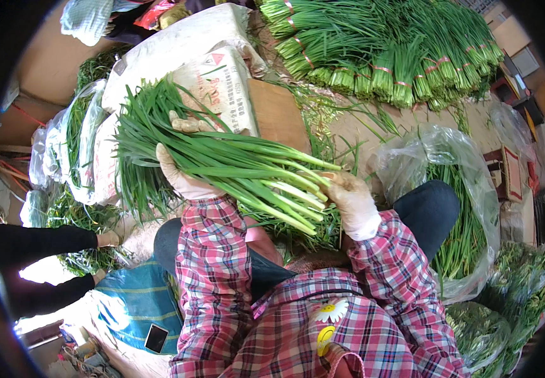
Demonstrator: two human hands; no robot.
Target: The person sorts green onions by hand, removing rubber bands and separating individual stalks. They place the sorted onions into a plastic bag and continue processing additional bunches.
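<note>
My left hand (182, 175), in a pale glove, holds a loose bunch of garlic chives (234, 160) from beneath, its fingers showing at the leafy side. The leaves fan out to the left and the pale stem ends point to the right. At those stem ends is my right hand (350, 201), gloved and soiled at the fingertips, with its thumb and fingers closed on a few stems. More leaves hang down under the left hand beside a printed white sack (234, 94). Cut leaves lie below the bunch, between my knees.
Tied chive bundles (381, 71) are piled at the upper right. A wooden board (277, 113) lies by the sacks. An open clear plastic bag (487, 212) of chives stands right of my knee. Another person's legs (45, 243) are at the left, near a blue striped sack (135, 302).
</note>
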